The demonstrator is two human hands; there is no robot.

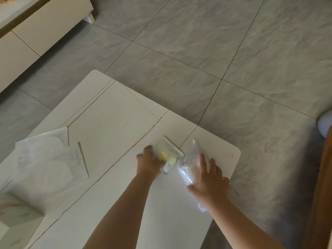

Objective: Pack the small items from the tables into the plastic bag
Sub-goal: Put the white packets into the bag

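Hands meet near the right edge of the white tabletop [111, 126]. Left hand [150, 163] grips a small packet [168, 155] with yellow inside. Right hand [209, 178] presses flat on the plastic bag [190, 159] just beside it.

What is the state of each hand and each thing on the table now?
Left hand: grips the small packet.
Small packet: on the table, held.
Right hand: fingers straight, pressing the plastic bag.
Plastic bag: lying flat near the table corner.
Flat pouches: lying overlapped, untouched.
Box: resting, untouched.
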